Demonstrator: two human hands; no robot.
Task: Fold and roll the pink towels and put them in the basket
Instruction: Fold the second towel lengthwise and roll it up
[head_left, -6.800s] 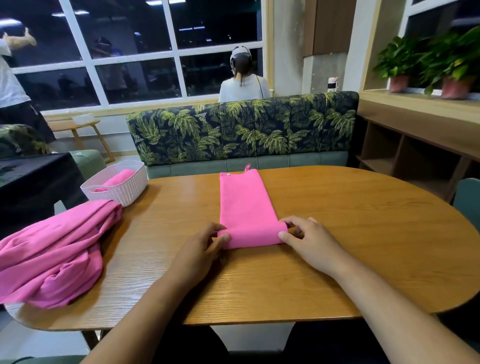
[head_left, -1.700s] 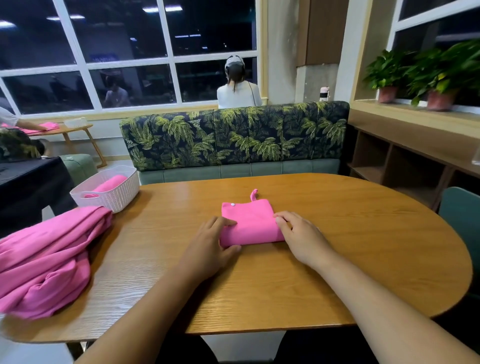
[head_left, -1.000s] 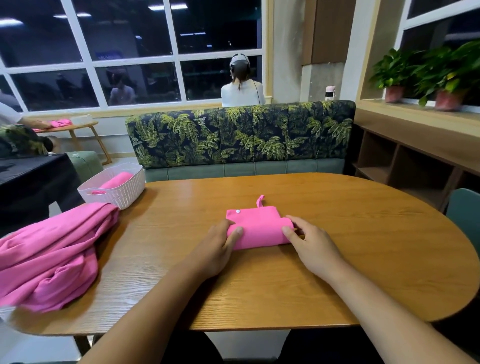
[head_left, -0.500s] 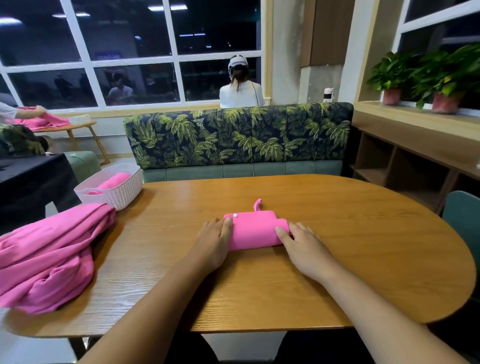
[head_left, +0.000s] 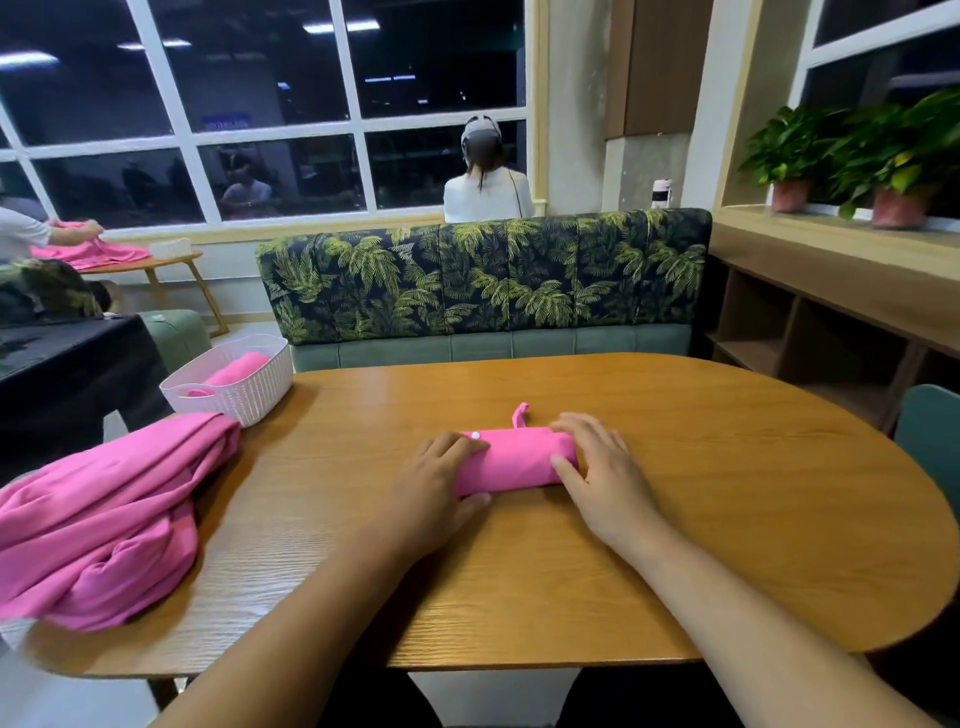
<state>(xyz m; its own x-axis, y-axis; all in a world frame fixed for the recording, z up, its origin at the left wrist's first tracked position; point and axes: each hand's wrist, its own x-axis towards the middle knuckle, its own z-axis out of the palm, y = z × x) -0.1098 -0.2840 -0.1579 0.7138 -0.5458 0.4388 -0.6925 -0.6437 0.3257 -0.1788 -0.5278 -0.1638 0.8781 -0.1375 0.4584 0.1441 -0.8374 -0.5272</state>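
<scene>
Where it lies mid-table, one rolled towel (head_left: 511, 462), loop tab at its far side, is gripped at both ends: left hand (head_left: 434, 486) curled round the left end, right hand (head_left: 602, 473) round the right. Oval wooden table (head_left: 727, 493): wood runs wide right of the roll to a rounded edge. Left of the roll: one heap of unfolded towels (head_left: 104, 514) at the table edge. Far-left of the roll: one white basket (head_left: 244, 400) holding one second roll (head_left: 236, 370). Beyond the roll: one leaf-print sofa (head_left: 488, 280), two potted plants (head_left: 789, 156).
</scene>
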